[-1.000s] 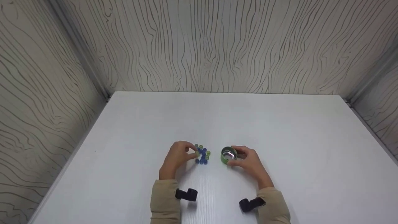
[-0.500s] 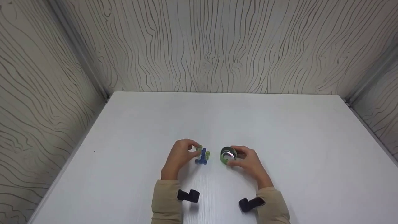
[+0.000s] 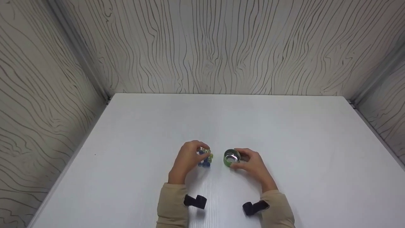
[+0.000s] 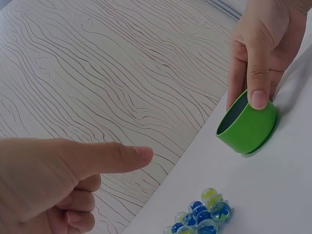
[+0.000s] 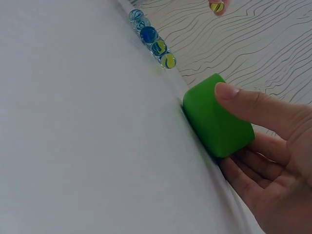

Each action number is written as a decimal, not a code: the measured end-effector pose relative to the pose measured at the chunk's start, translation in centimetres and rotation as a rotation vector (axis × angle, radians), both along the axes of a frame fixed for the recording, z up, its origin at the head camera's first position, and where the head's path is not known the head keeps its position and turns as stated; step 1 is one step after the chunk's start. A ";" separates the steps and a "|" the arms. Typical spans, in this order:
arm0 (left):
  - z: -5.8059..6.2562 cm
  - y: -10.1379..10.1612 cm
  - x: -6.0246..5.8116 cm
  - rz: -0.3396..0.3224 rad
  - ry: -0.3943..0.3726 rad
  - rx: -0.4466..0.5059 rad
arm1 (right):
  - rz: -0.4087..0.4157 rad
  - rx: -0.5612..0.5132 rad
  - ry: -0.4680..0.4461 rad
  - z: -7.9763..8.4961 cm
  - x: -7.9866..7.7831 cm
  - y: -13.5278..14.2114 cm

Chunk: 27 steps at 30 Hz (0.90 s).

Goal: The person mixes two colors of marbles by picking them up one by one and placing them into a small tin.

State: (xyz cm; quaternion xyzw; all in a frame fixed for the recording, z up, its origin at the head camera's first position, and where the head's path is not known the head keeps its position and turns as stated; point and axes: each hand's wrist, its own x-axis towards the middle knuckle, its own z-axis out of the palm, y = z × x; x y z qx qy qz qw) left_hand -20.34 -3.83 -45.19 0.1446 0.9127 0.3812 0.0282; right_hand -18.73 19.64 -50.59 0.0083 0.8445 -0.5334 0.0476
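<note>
My left hand (image 3: 188,156) is raised above a cluster of glass marbles (image 4: 220,211), blue and yellow-green. In the right wrist view its fingertips pinch one yellow-green marble (image 5: 217,7) clear of the others; the left wrist view shows the thumb (image 4: 122,158) but not this marble. Just right of the cluster stands a small green cup (image 5: 214,122) with a shiny metal inside, upright on the table. Around its right side my right hand (image 3: 254,163) grips it, thumb on the near wall and fingers on the far side.
The white table (image 3: 158,120) spreads out on all sides of the hands. Wood-grain panels (image 3: 208,47) stand behind it and at both sides. Black wrist mounts (image 3: 196,201) jut inward from both sleeves.
My left hand has moved right and slightly away from me over the marbles, covering more of the cluster. My right hand and the green cup have stayed in place.
</note>
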 end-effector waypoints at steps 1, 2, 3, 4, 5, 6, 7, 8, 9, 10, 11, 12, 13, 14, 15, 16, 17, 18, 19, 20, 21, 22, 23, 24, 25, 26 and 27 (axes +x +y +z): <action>0.1 0.1 0.0 -0.001 -0.001 -0.001 | -0.001 0.002 -0.001 0.0 0.0 0.0; 0.1 0.2 0.0 -0.003 -0.002 -0.004 | -0.003 0.004 -0.004 0.0 -0.1 0.0; 0.1 0.4 0.0 -0.010 0.006 -0.015 | -0.003 0.002 -0.004 0.0 -0.1 0.0; 0.1 0.5 0.0 -0.017 0.012 -0.024 | -0.003 -0.002 0.000 -0.1 -0.1 0.0; 0.2 0.6 0.1 -0.022 0.015 -0.032 | -0.002 -0.007 0.003 -0.1 -0.1 0.0; 0.2 0.7 0.1 -0.026 0.020 -0.040 | -0.001 -0.012 0.008 -0.1 -0.2 0.0; 0.2 0.8 0.1 -0.030 0.028 -0.048 | 0.001 -0.016 0.014 -0.1 -0.2 0.0; 0.2 0.8 0.1 -0.035 0.034 -0.054 | 0.003 -0.022 0.018 -0.1 -0.1 0.0; 0.3 0.9 0.2 -0.039 0.039 -0.060 | 0.005 -0.029 0.023 -0.1 -0.1 0.0; 0.3 1.0 0.2 -0.041 0.041 -0.059 | 0.004 -0.031 0.024 -0.1 -0.1 0.0; 0.3 1.2 0.3 -0.042 0.044 -0.063 | 0.003 -0.033 0.023 -0.1 0.0 0.0; 0.3 1.3 0.3 -0.043 0.041 -0.064 | 0.002 -0.034 0.022 -0.1 0.0 0.0; 0.4 1.4 0.4 -0.044 0.038 -0.065 | 0.002 -0.035 0.020 0.0 0.1 0.0; 0.4 1.6 0.4 -0.045 0.029 -0.068 | 0.003 -0.037 0.020 0.0 0.1 0.0; 0.4 1.7 0.4 -0.046 0.022 -0.073 | 0.003 -0.038 0.018 -0.1 0.1 0.0; 0.4 1.9 0.5 -0.047 0.014 -0.080 | 0.003 -0.034 0.017 -0.1 0.1 0.0; 0.5 2.0 0.5 -0.049 0.005 -0.087 | 0.004 -0.032 0.015 -0.1 0.1 0.1; 0.4 2.2 0.5 -0.054 0.001 -0.090 | 0.007 -0.028 0.014 -0.2 0.0 0.1; 0.4 2.3 0.5 -0.057 -0.002 -0.093 | 0.006 -0.027 0.011 -0.2 0.0 0.1; 0.4 2.4 0.5 -0.059 -0.002 -0.094 | 0.006 -0.023 0.011 -0.2 0.0 0.1; 0.4 2.4 0.5 -0.062 0.001 -0.094 | 0.005 -0.021 0.008 -0.3 -0.1 0.1; 0.4 2.5 0.5 -0.064 0.002 -0.092 | 0.006 -0.016 0.008 -0.3 -0.1 0.1; 0.3 2.5 0.5 -0.067 0.004 -0.087 | 0.007 -0.015 0.008 -0.3 -0.1 0.1; 0.3 2.6 0.5 -0.068 0.005 -0.083 | 0.007 -0.013 0.008 -0.3 -0.1 0.1; 0.3 2.6 0.5 -0.068 0.004 -0.080 | 0.005 -0.013 0.008 -0.2 -0.1 0.1; 0.3 2.6 0.5 -0.069 0.006 -0.080 | 0.005 -0.010 0.008 -0.2 -0.1 0.1; 0.3 2.7 0.5 -0.070 0.003 -0.080 | 0.004 -0.011 0.007 -0.2 -0.1 0.0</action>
